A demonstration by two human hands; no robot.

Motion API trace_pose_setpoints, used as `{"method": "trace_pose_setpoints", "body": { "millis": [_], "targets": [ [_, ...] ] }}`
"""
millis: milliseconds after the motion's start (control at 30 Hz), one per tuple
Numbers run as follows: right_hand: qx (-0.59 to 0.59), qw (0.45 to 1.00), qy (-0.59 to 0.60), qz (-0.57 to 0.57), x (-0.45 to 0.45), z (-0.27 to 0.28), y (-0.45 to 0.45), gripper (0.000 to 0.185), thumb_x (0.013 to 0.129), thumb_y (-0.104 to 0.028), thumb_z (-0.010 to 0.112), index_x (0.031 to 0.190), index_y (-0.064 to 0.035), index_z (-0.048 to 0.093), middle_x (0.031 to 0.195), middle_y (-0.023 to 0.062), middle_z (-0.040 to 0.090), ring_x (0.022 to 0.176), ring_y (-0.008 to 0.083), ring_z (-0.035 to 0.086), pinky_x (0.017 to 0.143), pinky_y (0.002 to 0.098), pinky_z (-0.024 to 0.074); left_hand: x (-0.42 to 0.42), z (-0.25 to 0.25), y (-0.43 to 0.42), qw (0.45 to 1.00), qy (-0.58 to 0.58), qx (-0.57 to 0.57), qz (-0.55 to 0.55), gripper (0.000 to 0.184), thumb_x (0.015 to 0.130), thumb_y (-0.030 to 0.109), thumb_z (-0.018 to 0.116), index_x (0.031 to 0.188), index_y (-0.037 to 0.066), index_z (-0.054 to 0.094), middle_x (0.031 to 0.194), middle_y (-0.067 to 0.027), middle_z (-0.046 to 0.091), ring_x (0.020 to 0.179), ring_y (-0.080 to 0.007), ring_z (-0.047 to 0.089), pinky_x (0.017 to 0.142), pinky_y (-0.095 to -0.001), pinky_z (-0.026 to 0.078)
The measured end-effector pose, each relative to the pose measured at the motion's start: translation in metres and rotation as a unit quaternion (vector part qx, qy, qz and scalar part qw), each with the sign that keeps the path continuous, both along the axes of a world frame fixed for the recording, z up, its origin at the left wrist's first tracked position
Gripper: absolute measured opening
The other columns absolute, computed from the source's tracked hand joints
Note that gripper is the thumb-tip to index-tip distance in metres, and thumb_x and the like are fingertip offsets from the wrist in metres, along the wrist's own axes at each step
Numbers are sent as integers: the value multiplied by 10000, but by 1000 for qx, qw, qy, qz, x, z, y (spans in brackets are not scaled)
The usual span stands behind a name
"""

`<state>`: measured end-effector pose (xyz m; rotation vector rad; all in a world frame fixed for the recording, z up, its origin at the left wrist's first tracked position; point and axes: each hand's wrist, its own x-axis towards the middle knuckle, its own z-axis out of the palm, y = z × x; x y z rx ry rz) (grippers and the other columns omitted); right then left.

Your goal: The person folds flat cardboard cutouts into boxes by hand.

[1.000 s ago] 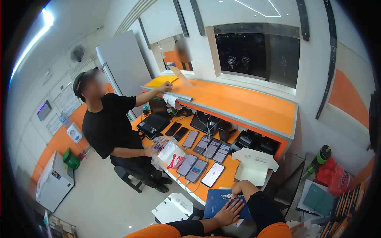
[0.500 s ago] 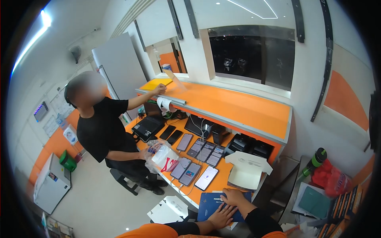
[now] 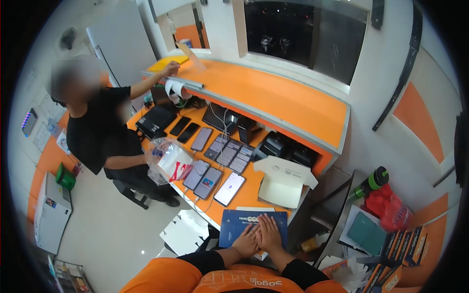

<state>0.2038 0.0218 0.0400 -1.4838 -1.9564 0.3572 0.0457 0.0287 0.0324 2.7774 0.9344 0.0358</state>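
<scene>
A flat blue folder or board with white print (image 3: 232,224) lies at the near edge of the orange desk, in front of my body. My left hand (image 3: 245,241) rests flat on it with fingers stretched out. Pressed close beside it, my right hand (image 3: 268,233) also lies flat, fingers pointing toward the print and partly over the left fingertips. White sheet edges show from under the blue piece. Just beyond stands an open white cardboard box (image 3: 281,189), and a phone with a lit screen (image 3: 229,189) lies to its left.
Several phones with cables lie across the orange desk (image 3: 249,201). A co-worker (image 3: 100,127) at left touches a plastic bag (image 3: 168,161) and reaches onto the raised counter (image 3: 264,93). An unfolded white box (image 3: 185,232) is at lower left. A side table at right holds a bottle (image 3: 373,180).
My right hand has moved from the blue piece's far right part to its middle, against my left hand, and its fingers have straightened. The whole view has shifted.
</scene>
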Motion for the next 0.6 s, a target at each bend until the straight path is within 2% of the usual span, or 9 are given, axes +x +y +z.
{"method": "trace_pose_setpoints", "body": {
  "millis": [133, 233, 367, 533, 600],
  "targets": [
    [-30, 999, -13, 4, 0, 1, 3, 545, 931, -305, 472, 1388, -8, 453, 1431, 187, 482, 1388, 341, 395, 1187, 496, 213, 1, 0, 1, 1000, -26, -16, 6, 565, 994, 329, 340, 1443, -7, 407, 1542, -206, 349, 1481, -319, 238, 1205, -507, 70],
    [-44, 998, -37, 13, -1, -4, 7, 547, 933, -313, 478, 1388, -11, 456, 1438, 180, 479, 1392, 327, 394, 1189, 494, 205, 1, 2, 3, 1000, 15, -12, -8, 557, 989, 325, 345, 1431, -3, 427, 1517, -212, 388, 1475, -320, 252, 1204, -512, 70],
    [-52, 996, -62, 27, -1, -6, 9, 533, 946, -328, 485, 1389, -32, 468, 1453, 169, 468, 1401, 313, 385, 1184, 500, 196, 1, 6, 5, 999, 12, -43, -7, 547, 981, 323, 357, 1411, -2, 450, 1474, -215, 442, 1455, -337, 281, 1199, -527, 71],
    [-75, 994, -73, 34, -1, -3, 13, 497, 954, -340, 483, 1393, -106, 489, 1473, 158, 434, 1420, 302, 349, 1180, 519, 180, -1, 14, 7, 998, 39, -52, -22, 542, 980, 324, 363, 1407, 1, 449, 1458, -220, 455, 1446, -348, 288, 1192, -545, 73],
    [-77, 993, -79, 36, -1, -2, 15, 499, 954, -338, 482, 1395, -103, 487, 1472, 157, 435, 1416, 306, 351, 1178, 520, 182, -1, 19, 10, 997, 42, -58, -26, 544, 980, 326, 364, 1410, 2, 445, 1460, -223, 451, 1448, -348, 283, 1191, -548, 71]
  ]
}}
